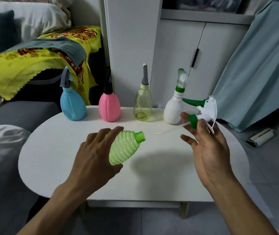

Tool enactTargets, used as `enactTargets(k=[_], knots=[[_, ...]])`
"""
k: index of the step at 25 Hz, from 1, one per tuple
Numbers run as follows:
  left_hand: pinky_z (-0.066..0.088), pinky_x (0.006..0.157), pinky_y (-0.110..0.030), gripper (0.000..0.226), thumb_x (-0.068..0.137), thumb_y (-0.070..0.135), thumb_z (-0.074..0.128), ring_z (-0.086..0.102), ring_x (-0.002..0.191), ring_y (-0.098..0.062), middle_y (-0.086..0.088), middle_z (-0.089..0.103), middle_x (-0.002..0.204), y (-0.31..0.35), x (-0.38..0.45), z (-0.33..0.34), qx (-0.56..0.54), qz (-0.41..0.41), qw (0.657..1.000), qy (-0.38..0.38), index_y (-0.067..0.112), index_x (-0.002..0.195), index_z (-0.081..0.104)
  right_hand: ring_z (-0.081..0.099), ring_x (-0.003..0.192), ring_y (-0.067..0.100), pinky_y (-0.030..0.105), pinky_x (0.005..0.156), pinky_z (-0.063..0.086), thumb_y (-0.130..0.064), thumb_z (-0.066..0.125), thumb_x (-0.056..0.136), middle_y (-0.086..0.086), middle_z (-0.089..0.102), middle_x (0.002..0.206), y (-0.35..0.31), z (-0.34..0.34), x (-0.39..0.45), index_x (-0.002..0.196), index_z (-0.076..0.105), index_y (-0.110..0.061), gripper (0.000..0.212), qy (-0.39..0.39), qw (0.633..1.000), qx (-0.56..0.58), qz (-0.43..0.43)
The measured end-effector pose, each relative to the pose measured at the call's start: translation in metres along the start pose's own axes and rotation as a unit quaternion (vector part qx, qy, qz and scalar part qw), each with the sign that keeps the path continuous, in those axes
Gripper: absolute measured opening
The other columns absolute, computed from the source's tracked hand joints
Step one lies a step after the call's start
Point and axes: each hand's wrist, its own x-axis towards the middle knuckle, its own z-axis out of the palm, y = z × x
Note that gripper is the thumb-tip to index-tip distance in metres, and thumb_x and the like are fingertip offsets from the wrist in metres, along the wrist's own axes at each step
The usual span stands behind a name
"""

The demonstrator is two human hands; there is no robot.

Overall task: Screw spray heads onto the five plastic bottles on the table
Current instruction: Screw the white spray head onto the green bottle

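Note:
My left hand (94, 155) grips a ribbed light-green bottle (124, 148), tilted with its open green neck pointing right, above the white table (160, 175). My right hand (206, 143) pinches a white spray head (206, 112) by its green collar; its green trigger points left and its clear tube trails down toward the bottle. Along the table's far edge stand a blue bottle (72, 106), a pink bottle (109, 107), a clear yellowish bottle (142, 106) and a white bottle (173, 109), each with a spray head on.
A grey sofa with a yellow flowered blanket (33, 65) lies to the left. White cabinet doors (203, 56) stand behind the table and a blue curtain (257, 65) hangs at right. A lint roller (260, 138) lies on the floor.

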Motion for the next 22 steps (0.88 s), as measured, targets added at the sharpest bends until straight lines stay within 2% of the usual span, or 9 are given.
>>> enactTargets(k=[2, 5, 8, 10, 13, 17, 20, 22], knots=[[0.050, 0.086, -0.047, 0.100, 0.055, 0.034, 0.092, 0.054, 0.112, -0.033, -0.005, 0.058, 0.131, -0.001, 0.000, 0.000, 0.013, -0.012, 1.000, 0.004, 0.025, 0.143, 0.044, 0.066, 0.116, 0.021, 0.039, 0.083, 0.052, -0.019, 0.047, 0.102, 0.002, 0.074, 0.115, -0.002, -0.001, 0.001, 0.137, 0.051, -0.019, 0.036, 0.007, 1.000, 0.000, -0.009], [0.049, 0.086, -0.048, 0.101, 0.056, 0.033, 0.092, 0.053, 0.111, -0.034, -0.006, 0.058, 0.131, -0.004, 0.002, -0.001, 0.023, -0.037, 0.999, 0.004, 0.024, 0.144, 0.043, 0.065, 0.118, 0.023, 0.040, 0.084, 0.051, -0.020, 0.047, 0.101, 0.010, 0.072, 0.120, -0.008, -0.006, 0.005, 0.138, 0.050, -0.019, 0.037, 0.015, 1.000, 0.003, -0.001], [0.049, 0.086, -0.048, 0.101, 0.056, 0.032, 0.092, 0.053, 0.112, -0.034, -0.006, 0.058, 0.132, -0.004, 0.002, 0.000, 0.016, -0.026, 1.000, -0.003, 0.024, 0.143, 0.043, 0.065, 0.116, 0.021, 0.041, 0.085, 0.052, -0.021, 0.048, 0.101, 0.002, 0.075, 0.114, -0.005, -0.008, 0.004, 0.135, 0.053, -0.021, 0.035, -0.003, 1.000, -0.007, 0.010], [0.049, 0.087, -0.047, 0.100, 0.057, 0.033, 0.092, 0.053, 0.113, -0.032, -0.005, 0.057, 0.133, -0.001, 0.001, 0.001, 0.010, -0.008, 1.000, -0.011, 0.025, 0.144, 0.042, 0.067, 0.113, 0.019, 0.040, 0.083, 0.053, -0.022, 0.049, 0.099, -0.005, 0.078, 0.108, 0.001, -0.006, 0.002, 0.129, 0.056, -0.026, 0.030, -0.022, 1.000, -0.014, 0.011], [0.049, 0.090, -0.046, 0.099, 0.058, 0.034, 0.090, 0.052, 0.115, -0.030, -0.002, 0.056, 0.133, 0.004, 0.001, 0.002, -0.017, 0.027, 0.999, -0.019, 0.027, 0.144, 0.042, 0.067, 0.109, 0.014, 0.037, 0.080, 0.052, -0.030, 0.057, 0.089, -0.004, 0.077, 0.110, 0.012, -0.001, -0.003, 0.119, 0.062, -0.027, 0.031, -0.054, 0.998, -0.018, 0.026], [0.049, 0.092, -0.048, 0.100, 0.058, 0.035, 0.090, 0.052, 0.117, -0.029, -0.001, 0.055, 0.133, 0.010, 0.000, 0.001, -0.038, 0.068, 0.997, -0.017, 0.029, 0.145, 0.040, 0.064, 0.087, 0.008, 0.030, 0.077, 0.052, -0.032, 0.076, 0.079, -0.008, 0.075, 0.093, 0.031, 0.007, -0.017, 0.096, 0.076, -0.029, 0.017, -0.102, 0.992, -0.068, 0.028], [0.048, 0.093, -0.049, 0.100, 0.059, 0.033, 0.090, 0.052, 0.118, -0.029, -0.001, 0.055, 0.134, 0.010, 0.001, 0.000, -0.029, 0.077, 0.997, -0.009, 0.030, 0.145, 0.039, 0.068, 0.085, 0.008, 0.022, 0.072, 0.054, -0.024, 0.074, 0.081, -0.004, 0.077, 0.093, 0.041, 0.012, -0.024, 0.100, 0.075, -0.028, 0.020, -0.132, 0.987, -0.091, 0.031], [0.048, 0.092, -0.048, 0.099, 0.059, 0.031, 0.091, 0.052, 0.117, -0.030, -0.002, 0.055, 0.133, 0.008, 0.000, 0.000, -0.016, 0.082, 0.997, -0.004, 0.030, 0.144, 0.040, 0.070, 0.083, 0.009, 0.024, 0.070, 0.054, -0.021, 0.081, 0.078, 0.002, 0.078, 0.094, 0.042, 0.011, -0.023, 0.112, 0.064, -0.028, 0.038, -0.123, 0.988, -0.088, 0.033]])
